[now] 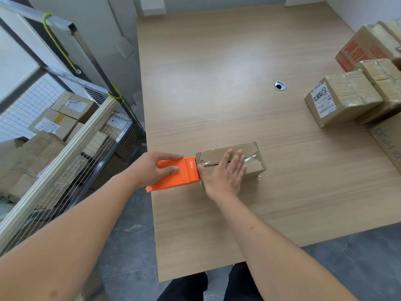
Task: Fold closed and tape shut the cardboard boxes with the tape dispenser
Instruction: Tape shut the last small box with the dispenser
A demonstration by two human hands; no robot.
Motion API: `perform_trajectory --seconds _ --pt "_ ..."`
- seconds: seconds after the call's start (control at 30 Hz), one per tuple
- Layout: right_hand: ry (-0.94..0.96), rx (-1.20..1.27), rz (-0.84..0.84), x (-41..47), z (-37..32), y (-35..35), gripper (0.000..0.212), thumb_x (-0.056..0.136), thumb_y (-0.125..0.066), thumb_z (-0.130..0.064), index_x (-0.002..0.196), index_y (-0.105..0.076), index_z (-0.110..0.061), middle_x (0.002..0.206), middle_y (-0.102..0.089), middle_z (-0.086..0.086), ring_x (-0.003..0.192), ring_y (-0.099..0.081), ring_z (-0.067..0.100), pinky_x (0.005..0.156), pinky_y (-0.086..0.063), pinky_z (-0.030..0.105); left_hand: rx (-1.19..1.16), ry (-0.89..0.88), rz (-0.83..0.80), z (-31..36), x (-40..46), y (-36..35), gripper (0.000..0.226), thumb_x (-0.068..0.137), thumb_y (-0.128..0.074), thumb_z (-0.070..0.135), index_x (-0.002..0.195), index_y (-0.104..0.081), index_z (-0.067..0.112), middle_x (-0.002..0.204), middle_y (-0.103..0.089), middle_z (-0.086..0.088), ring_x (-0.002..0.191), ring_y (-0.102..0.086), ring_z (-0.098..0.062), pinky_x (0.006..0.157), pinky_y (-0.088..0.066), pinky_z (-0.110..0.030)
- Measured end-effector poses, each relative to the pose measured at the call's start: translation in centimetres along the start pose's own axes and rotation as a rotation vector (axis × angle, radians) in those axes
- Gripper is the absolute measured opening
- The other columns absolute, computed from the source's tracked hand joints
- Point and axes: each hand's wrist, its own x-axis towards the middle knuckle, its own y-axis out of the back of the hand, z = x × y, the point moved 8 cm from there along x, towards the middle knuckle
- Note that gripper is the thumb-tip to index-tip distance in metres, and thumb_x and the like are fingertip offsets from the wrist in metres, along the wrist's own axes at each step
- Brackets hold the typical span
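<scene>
- Cardboard box [232,159] is lying near the wooden table's [217,72] left edge, brown, flaps folded shut, shiny clear tape along its top seam.
- Right hand [225,172] is pressing flat, fingers straight, on the box's top.
- Left hand [152,168] is gripping the orange tape dispenser [175,173] at the box's left end.
- Box is looking light and stiff, likely to slide; holding it down from above seems best.

A small cardboard box [232,159] lies closed on the pale wooden table [217,83], near its left edge. The right hand [225,172] presses flat on top of it, fingers straight — over a shiny strip of clear tape along the seam. The left hand [154,168] grips an orange tape dispenser [175,173] whose front end touches the box's left end. Off to the right sit several taped boxes [342,101] — one with a printed label.
</scene>
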Motion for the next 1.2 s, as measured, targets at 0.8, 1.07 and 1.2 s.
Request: perform_trajectory --seconds 0.8,1.07,1.2 --pt "0.059 -0.185 0.0 1.5 1.1 -0.3 0.121 0.084 -0.03 -0.088 0.157 0.024 -0.007 0.162 0.031 0.022 0.152 0.029 0.032 0.124 0.015 0.048 0.314 0.186 0.23 5.0 1.6 -2.1 0.036 0.085 -0.066 0.051 0.119 -0.072 0.04 0.13 -0.065 0.013 0.121 -0.058 -0.017 0.083 -0.036 -0.029" --pt "0.076 -0.178 0.023 1.6 1.2 -0.7 0.119 0.082 -0.021 -0.087 0.156 0.024 -0.005 0.162 0.029 0.025 0.152 0.026 0.036 0.124 0.013 0.05 0.318 0.31 0.205 5.5 2.3 -1.7 0.03 0.083 -0.072 0.046 0.11 -0.076 0.034 0.12 -0.069 0.011 0.113 -0.062 -0.018 0.076 -0.038 -0.028" --pt "0.098 -0.178 0.012 1.9 1.2 -0.8 0.118 0.086 -0.027 -0.085 0.156 0.025 -0.005 0.161 0.03 0.025 0.152 0.027 0.036 0.124 0.015 0.05 0.31 0.348 0.188 5.5 2.3 -1.7 0.028 0.082 -0.074 0.046 0.106 -0.077 0.031 0.113 -0.071 0.009 0.103 -0.063 -0.019 0.07 -0.039 -0.028"
